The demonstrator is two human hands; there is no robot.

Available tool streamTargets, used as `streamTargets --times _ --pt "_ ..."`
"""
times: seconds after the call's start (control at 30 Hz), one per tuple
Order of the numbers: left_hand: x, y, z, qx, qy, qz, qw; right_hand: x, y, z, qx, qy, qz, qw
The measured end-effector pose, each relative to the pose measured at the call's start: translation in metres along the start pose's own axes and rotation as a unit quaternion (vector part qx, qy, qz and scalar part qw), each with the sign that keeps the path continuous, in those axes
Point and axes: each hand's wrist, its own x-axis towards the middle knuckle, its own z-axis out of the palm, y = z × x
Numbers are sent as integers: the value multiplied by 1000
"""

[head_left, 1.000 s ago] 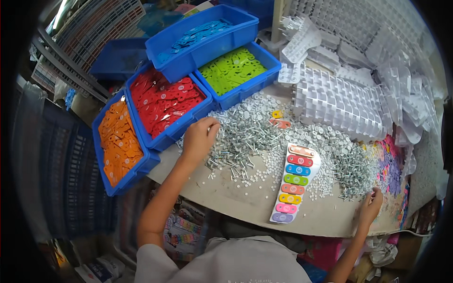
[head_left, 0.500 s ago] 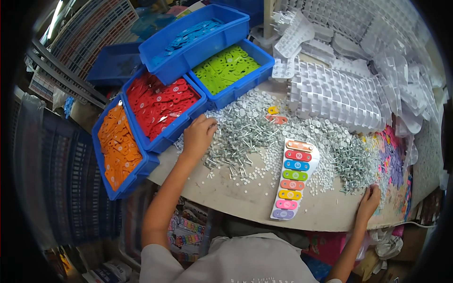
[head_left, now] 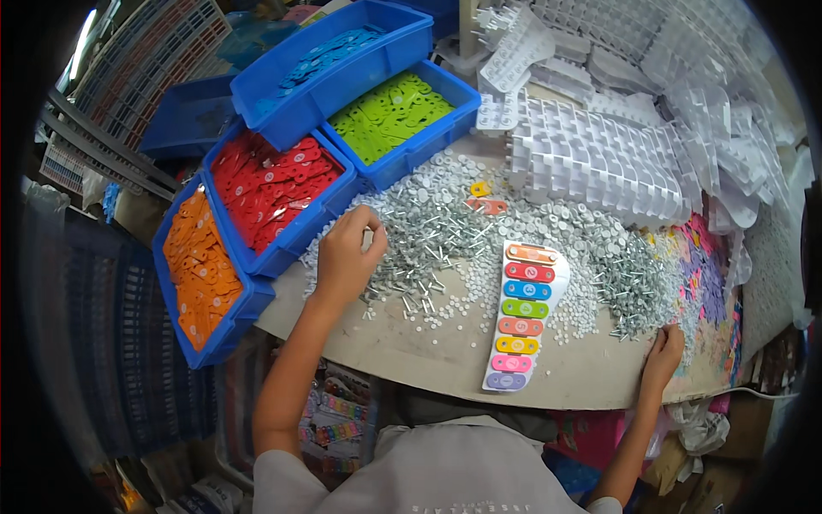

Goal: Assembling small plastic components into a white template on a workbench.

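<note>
Both hands rest on the table. Left hand, fingers curled loosely, pinches into the heap of silver nails beside the red-parts bin. Right hand lies flat, open, at the table edge. Toy xylophone board with coloured bars lies between them, forearms extended.

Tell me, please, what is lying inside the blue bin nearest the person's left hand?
The blue bin holds a heap of flat red plastic pieces, close to the left hand. They cover its bottom, so anything beneath them is hidden.
</note>
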Motion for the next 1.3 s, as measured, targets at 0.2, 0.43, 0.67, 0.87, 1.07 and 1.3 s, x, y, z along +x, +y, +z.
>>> streamTargets --times 0.2,0.43,0.67,0.87,1.07,1.3 --pt "-8 58 26 -292 -126 -83 945 -2 -34 -3 121 116 33 985" --pt "1 81 79 -509 -322 -228 765 5 -181 -7 567 -86 52 818" --pt "4 78 105 -531 -301 -254 750 19 -214 40 604 -228 73 760" --pt "4 77 106 -522 -303 -241 760 20 -219 51 594 -231 61 768" --pt "7 80 105 -512 -314 -235 764 20 -218 51 545 -251 48 799" --pt "10 84 103 -496 -327 -219 774 24 -222 46 446 -167 -44 878"
